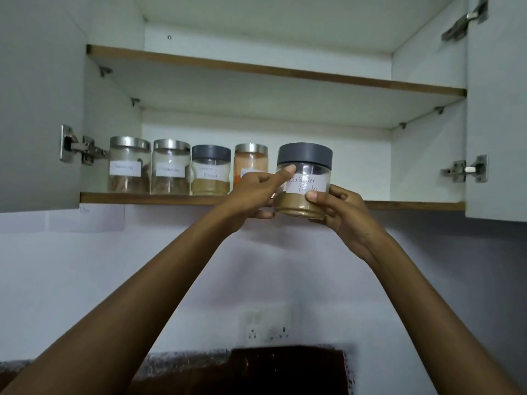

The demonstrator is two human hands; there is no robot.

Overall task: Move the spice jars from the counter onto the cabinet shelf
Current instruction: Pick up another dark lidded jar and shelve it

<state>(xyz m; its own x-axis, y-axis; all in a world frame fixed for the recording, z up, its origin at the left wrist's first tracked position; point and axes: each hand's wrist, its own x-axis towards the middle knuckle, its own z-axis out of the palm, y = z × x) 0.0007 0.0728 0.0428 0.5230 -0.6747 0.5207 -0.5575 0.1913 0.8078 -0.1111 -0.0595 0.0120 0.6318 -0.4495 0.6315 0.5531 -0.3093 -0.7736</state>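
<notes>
Two hands on one grey-lidded jar [303, 178], both gripping it. The left hand [253, 192] holds the jar's left side, index finger stretched up to the glass just under the lid and thumb under the base. The right hand [339, 212] wraps the right side, thumb lying across the front below the label.

The jar is upright, long axis vertical, lid up and base down. Its handwritten label faces the camera, and tan powder fills the lower part. It is raised at the front edge of the lower shelf [142, 198], with its base overlapping that edge in view. Cannot tell if the base touches the shelf.

Four more jars stand upright in a row on the same shelf, all left of the left hand, labels facing forward:
- The orange-powder jar [251, 161] is partly hidden behind the left hand.
- Beside it stands a second grey-lid jar [210, 171].
- Further left are two steel-lid jars [171, 168], side by side.

The upper shelf [256, 70] is above both hands. Open cabinet doors [37, 109] flank the arms. A wall socket [268, 326] sits below, between the forearms, with the counter [176, 363] under it.
</notes>
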